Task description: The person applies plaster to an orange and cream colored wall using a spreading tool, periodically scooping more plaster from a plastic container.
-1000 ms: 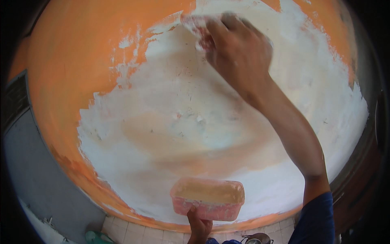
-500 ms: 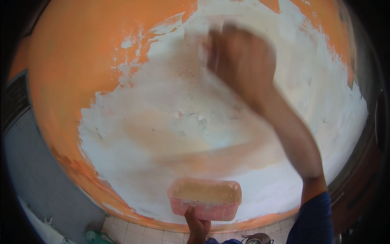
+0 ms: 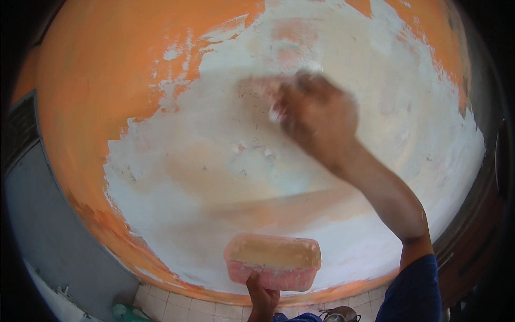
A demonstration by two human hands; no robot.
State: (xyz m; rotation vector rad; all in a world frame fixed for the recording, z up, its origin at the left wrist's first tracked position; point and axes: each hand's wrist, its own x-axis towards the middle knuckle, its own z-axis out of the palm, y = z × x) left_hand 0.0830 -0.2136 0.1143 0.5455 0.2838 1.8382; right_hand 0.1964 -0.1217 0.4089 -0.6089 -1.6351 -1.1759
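Note:
My left hand (image 3: 263, 294) is closed on the near side of a pink rectangular plastic tub (image 3: 292, 280), thumb against its outer wall. Pale, cream-coloured paste coats the inside, with grey smears along the rim. High on the wall (image 3: 225, 177), my right hand (image 3: 322, 115) is closed round a flat spreader (image 3: 263, 86). Motion blurs this tool, and my fingers cover much of it, so its exact shape is unclear. White paste shows by the fingers. Whitish filler covers the wall's middle, with reddish patches above my hand and small chips below it.
Orange paint (image 3: 96, 70) surrounds the whitened area. A grey door or panel (image 3: 59, 214) stands at the left. Pale floor tiles (image 3: 177, 308) run along the wall's foot, with a green object (image 3: 129, 313) at lower left. A dark edge (image 3: 477, 225) borders the right side.
My right hand has moved down the wall with the spreader, uncovering a reddish patch above it. The tub in my left hand has shifted very slightly right.

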